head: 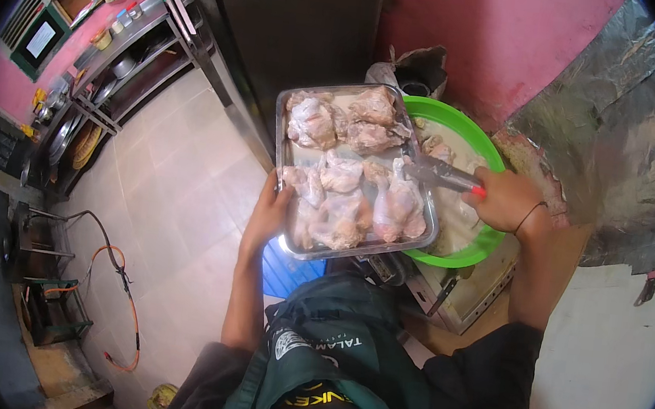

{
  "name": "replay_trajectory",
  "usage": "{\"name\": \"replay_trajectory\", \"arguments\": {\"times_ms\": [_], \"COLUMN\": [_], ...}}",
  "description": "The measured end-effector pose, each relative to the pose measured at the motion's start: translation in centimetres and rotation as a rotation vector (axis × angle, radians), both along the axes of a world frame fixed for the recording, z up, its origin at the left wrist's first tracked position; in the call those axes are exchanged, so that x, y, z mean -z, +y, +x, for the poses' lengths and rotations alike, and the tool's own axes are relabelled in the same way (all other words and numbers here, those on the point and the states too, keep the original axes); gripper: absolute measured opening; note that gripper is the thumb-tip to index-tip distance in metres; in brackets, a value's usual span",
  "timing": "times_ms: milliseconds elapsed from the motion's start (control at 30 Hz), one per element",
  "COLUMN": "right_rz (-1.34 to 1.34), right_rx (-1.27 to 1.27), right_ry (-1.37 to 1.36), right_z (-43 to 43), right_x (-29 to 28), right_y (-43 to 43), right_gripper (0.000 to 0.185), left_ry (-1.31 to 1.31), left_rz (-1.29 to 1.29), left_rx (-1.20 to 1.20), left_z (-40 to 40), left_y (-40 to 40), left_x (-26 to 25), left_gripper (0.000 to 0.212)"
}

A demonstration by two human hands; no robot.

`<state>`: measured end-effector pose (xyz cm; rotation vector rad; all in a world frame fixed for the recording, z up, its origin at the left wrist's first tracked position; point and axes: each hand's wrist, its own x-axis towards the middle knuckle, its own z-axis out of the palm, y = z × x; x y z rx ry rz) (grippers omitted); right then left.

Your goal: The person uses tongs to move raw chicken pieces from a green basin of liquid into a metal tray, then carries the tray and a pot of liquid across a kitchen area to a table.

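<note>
My left hand [271,206] grips the left rim of a rectangular metal tray [314,156]. Several raw, flour-dusted chicken pieces [342,206] lie in it. My right hand [504,200] is closed around a pair of metal tongs [441,173] with a red part near the grip. The tongs reach left over the tray's right edge, their tips by a chicken drumstick [395,202]; whether they touch it I cannot tell. Partly under the tray sits a round bright green basin [482,245], holding pale flour or batter [452,217] and more chicken [438,149].
A metal box-like appliance [473,300] stands beneath the basin. Behind it are an open sack [422,68] and a pink wall [477,34]. Metal shelving [140,47] with pans lines the far left. An orange hose [133,316] lies on the tiled floor [185,189].
</note>
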<state>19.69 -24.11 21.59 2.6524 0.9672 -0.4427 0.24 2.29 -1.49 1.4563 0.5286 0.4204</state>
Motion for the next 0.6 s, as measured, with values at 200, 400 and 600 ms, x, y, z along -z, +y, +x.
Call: {"name": "replay_trajectory", "arguments": {"times_ms": [200,400,600], "right_rz": [0.026,0.014,0.064], "right_rx": [-0.006,-0.050,-0.132], "right_ry": [-0.052,0.087,0.026], "right_z": [-2.2,-3.5,-5.3], "right_x": [-0.6,3.5,5.4], "right_y": [0.4,1.1,0.2], "right_gripper": [0.039,0.044,0.037], "left_ry": [-0.002,-0.033,0.027], "left_rz": [0.005,0.048,0.050], "left_rx": [-0.007,0.004,-0.004], "left_z": [-0.1,0.2,0.0], "left_y": [0.0,0.0,-0.3], "left_x": [-0.2,-0.1,-1.1], "left_gripper": [0.043,0.043,0.043]}}
